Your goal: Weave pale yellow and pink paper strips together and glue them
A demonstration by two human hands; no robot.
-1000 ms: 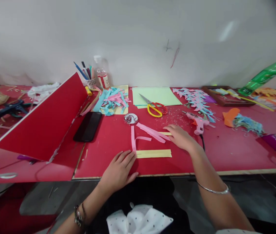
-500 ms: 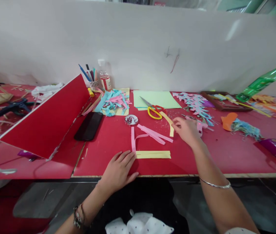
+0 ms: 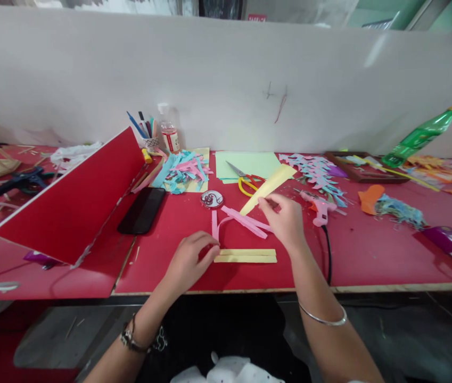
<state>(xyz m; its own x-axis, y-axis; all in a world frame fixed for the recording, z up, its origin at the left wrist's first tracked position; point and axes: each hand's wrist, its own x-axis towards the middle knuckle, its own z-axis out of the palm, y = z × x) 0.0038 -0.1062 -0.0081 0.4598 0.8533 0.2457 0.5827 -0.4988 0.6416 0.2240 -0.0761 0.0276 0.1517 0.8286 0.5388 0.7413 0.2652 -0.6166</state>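
My right hand pinches a yellow paper strip and holds it lifted above the red table, slanting up to the right. My left hand curls its fingers at the left end of a folded yellow strip lying flat near the front edge. Pink paper strips lie between the two hands. Behind them sit a small round tin and yellow-and-red scissors.
A pink glue gun with its cord lies right of my right hand. A black phone and a tilted red board are on the left. Green paper sheets, a pile of blue and pink cuttings, a pen cup, a green bottle.
My right hand picked a yellow strip off the table and raised it toward the middle. My left hand's fingers went from flat to curled at the folded yellow strip's end.
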